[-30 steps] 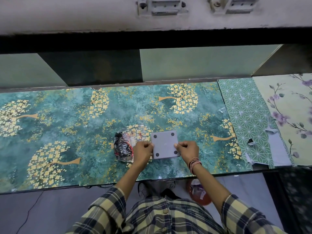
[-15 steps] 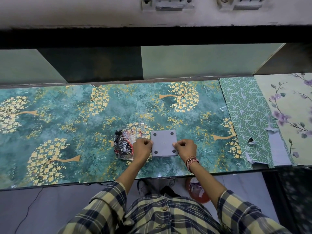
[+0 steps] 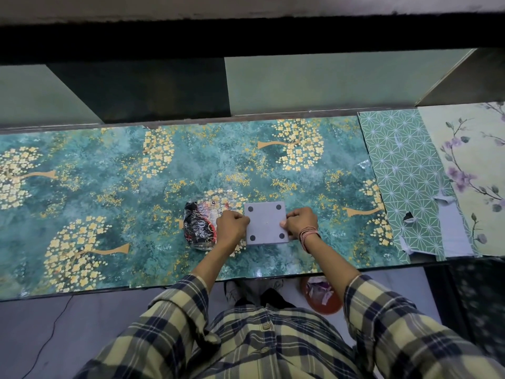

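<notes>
A grey square block (image 3: 266, 221) with a dark round pad at each corner lies flat on the teal, gold-flowered counter (image 3: 123, 192). My left hand (image 3: 232, 227) grips its left edge with curled fingers. My right hand (image 3: 299, 222), with red threads round the wrist, grips its right edge the same way. A crumpled black and red plastic wrapper (image 3: 199, 227) lies just left of my left hand, partly hidden by it.
Green geometric paper (image 3: 396, 170) and pale floral paper (image 3: 470, 170) cover the counter's right end, torn near the front edge. A dark shelf opening (image 3: 142, 88) runs behind. An orange bin (image 3: 322, 296) stands on the floor below, right of my feet.
Both hands stay on the block's edges. The view has tilted slightly down, so the fittings on the wall at the top have left the frame.
</notes>
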A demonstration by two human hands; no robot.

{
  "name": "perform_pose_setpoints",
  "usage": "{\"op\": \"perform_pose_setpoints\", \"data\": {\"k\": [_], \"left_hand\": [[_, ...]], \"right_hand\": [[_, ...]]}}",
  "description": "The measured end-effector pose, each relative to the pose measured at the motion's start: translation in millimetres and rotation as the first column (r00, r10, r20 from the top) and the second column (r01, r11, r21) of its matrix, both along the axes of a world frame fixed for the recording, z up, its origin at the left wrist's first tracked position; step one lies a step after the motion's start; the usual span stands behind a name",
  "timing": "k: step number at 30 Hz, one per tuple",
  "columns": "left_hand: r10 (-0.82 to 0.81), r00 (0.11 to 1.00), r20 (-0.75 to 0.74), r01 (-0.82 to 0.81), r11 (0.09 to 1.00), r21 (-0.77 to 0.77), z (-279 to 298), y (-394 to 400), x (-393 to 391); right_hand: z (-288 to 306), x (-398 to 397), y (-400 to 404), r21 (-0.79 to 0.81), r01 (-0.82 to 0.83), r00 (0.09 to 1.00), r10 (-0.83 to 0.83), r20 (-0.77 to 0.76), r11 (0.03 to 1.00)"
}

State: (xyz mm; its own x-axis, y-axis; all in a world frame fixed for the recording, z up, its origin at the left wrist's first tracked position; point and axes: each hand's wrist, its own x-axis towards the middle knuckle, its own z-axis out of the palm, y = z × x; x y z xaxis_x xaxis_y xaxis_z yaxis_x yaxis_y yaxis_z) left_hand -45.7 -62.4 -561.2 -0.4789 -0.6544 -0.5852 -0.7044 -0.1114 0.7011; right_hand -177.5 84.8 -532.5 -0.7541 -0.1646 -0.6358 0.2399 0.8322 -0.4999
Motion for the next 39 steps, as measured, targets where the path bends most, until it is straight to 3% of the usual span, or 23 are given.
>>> {"op": "perform_pose_setpoints", "data": {"k": [7,10,14,17,21,25,29,33,35,37,39], "left_hand": [[-0.037,0.999,0.015,0.033,0.981,0.191,0.6,-2.7,-6.3],[-0.031,0.999,-0.029,0.036,0.979,0.200,22.8,2.5,-3.3],[0.200,0.945,-0.258,-0.118,0.946,0.302,48.2,2.9,-2.2],[0.363,0.855,-0.371,-0.185,0.881,0.435,59.2,6.8,-9.0],[0.389,0.809,-0.440,-0.171,0.873,0.457,70.5,17.2,-12.0],[0.467,0.739,-0.485,-0.228,0.851,0.472,66.7,15.3,-3.5],[0.442,0.785,-0.434,-0.255,0.869,0.424,69.0,8.9,-1.2],[0.292,0.890,-0.350,-0.049,0.824,0.564,80.1,-8.4,1.8],[0.213,0.914,-0.344,0.052,0.781,0.622,84.4,-12.3,4.3],[0.241,0.906,-0.348,0.044,0.764,0.643,83.9,-12.9,5.2],[0.331,0.877,-0.350,-0.044,0.779,0.625,77.6,-11.3,6.0]], "right_hand": [[8.7,-8.1,1.9,-0.128,-0.052,0.977,0.077,0.199,0.990],[17.1,-6.5,7.4,-0.255,0.041,0.972,0.020,0.233,0.966],[30.4,-8.1,10.4,-0.471,0.396,0.884,-0.188,0.429,0.788],[37.7,-7.7,0.3,-0.515,0.579,0.794,-0.293,0.533,0.632],[44.5,-7.3,-6.8,-0.513,0.707,0.706,-0.455,0.543,0.486],[49.0,-8.4,-0.6,-0.555,0.640,0.762,-0.346,0.547,0.532],[45.9,-16.4,4.6,-0.588,0.545,0.833,-0.305,0.462,0.598],[50.9,-24.5,4.3,-0.698,0.281,0.949,-0.082,0.304,0.658],[58.1,-21.9,1.0,-0.720,0.181,0.965,0.020,0.261,0.670],[61.9,-18.2,-1.6,-0.734,0.185,0.964,0.025,0.265,0.654],[65.0,-11.8,-1.0,-0.719,0.283,0.930,0.003,0.369,0.636]]}}
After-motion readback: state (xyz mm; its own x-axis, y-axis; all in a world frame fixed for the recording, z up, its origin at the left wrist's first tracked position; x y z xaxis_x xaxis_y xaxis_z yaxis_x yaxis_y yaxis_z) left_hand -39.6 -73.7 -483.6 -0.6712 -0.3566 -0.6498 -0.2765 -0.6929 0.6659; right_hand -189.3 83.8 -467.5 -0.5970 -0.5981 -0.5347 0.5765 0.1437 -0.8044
